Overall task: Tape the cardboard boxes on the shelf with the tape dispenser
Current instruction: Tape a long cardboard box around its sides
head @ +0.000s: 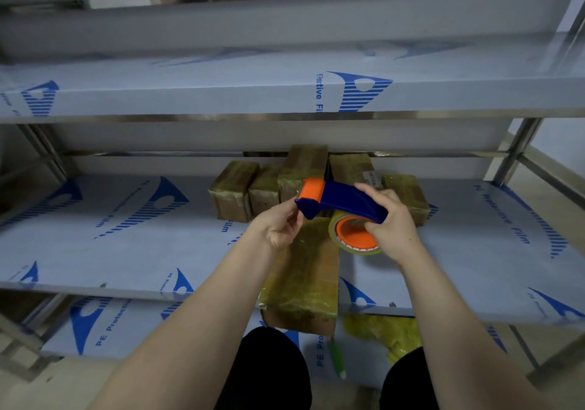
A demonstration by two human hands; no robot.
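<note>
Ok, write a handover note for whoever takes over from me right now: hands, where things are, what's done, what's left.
Left hand: pinches the front end of the blue and orange plastic tape dispenser.
Right hand: grips its handle by the roll.
Things: the dispenser is held above the long brown cardboard box at the front of the film-covered metal shelf; smaller cardboard boxes stand at the back.
Done: the boxes already show glossy tape.
Left: no strip is going down yet; the long box is probably next.
</note>
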